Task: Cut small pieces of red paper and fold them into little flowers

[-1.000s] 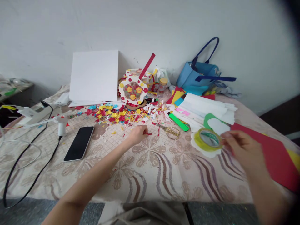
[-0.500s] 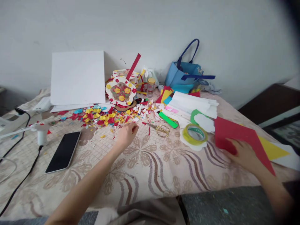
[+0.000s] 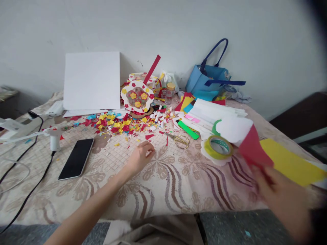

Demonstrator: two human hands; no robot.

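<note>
My right hand (image 3: 281, 194), smeared by motion, grips the near edge of a red sheet of paper (image 3: 255, 146). The sheet is lifted and bent, its far end over a white paper piece (image 3: 233, 127). A yellow sheet (image 3: 291, 161) lies beside it on the table. My left hand (image 3: 141, 156) rests on the tablecloth, fingers curled in, with nothing visible in them. Nearest to it are gold-handled scissors (image 3: 182, 141) and a small red scrap (image 3: 149, 136). A roll of yellow tape (image 3: 218, 147) sits on a white scalloped paper shape between my hands.
Colourful paper scraps (image 3: 114, 124) cover the middle back. Behind them stand a flower-decorated round fan (image 3: 137, 96), a lidded jar (image 3: 170, 93) and a white board (image 3: 92, 81). A phone (image 3: 76, 159), a white glue gun (image 3: 54, 141) and cables are left; a blue bag (image 3: 201, 80) is back right.
My right hand has picked the red sheet up off the table and drawn it towards me, baring more of the yellow sheet. The view has shifted slightly; my left hand stays curled on the table.
</note>
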